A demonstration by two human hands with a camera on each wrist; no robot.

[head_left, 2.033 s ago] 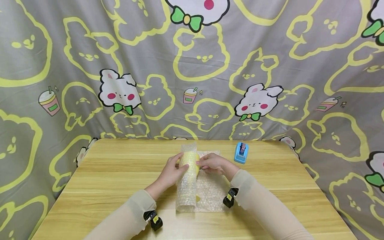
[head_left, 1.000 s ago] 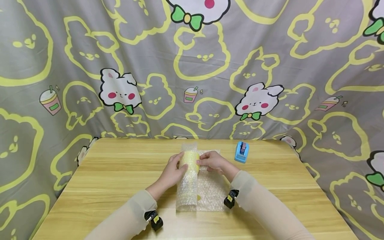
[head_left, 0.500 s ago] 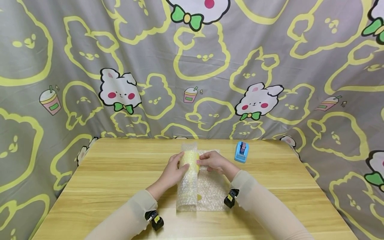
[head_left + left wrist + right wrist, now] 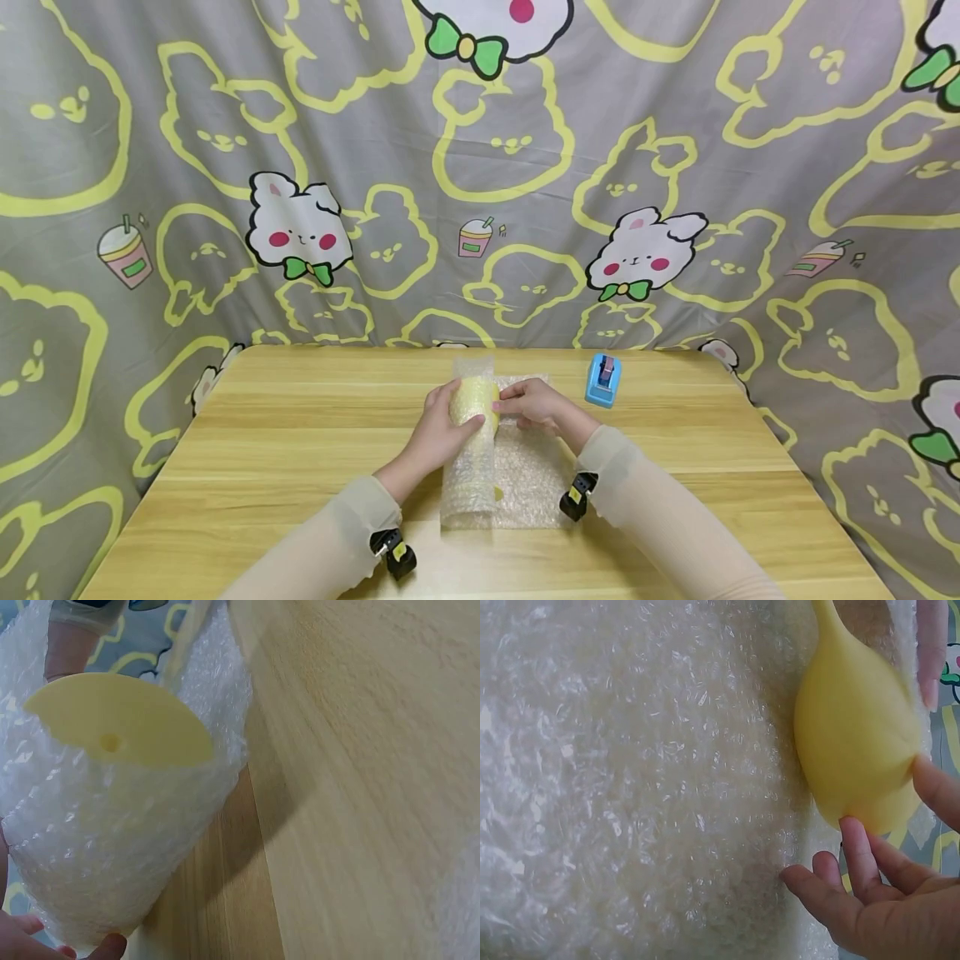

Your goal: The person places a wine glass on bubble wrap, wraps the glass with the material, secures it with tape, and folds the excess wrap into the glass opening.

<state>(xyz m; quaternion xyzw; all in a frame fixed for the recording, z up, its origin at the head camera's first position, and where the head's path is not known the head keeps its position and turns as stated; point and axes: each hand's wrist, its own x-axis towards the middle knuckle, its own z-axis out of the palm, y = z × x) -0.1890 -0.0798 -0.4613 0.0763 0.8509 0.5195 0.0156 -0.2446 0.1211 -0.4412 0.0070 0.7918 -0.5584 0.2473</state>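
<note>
A yellow goblet [image 4: 855,727] lies on its side, partly covered by a folded sheet of bubble wrap [image 4: 532,487]. Its round foot [image 4: 124,724] sticks out of the wrap in the left wrist view, and the bowl and stem show in the right wrist view. My left hand [image 4: 437,427] grips the wrapped bowl from the left, thumb lying over the top of the plastic. On the other side, my right hand [image 4: 536,404] pinches the goblet near its rim with thumb and fingertips. Most of the stem is hidden in the head view.
A blue tape dispenser [image 4: 603,382] stands at the back right of the wooden table [image 4: 300,400]. Behind and beside the table hangs a grey curtain [image 4: 525,108] with cartoon prints. The flat part of the wrap spreads to the right, under the right hand.
My left hand and forearm have shifted slightly right, and the left thumb reaches farther across the wrap. The right hand and the goblet stay nearly in place.
</note>
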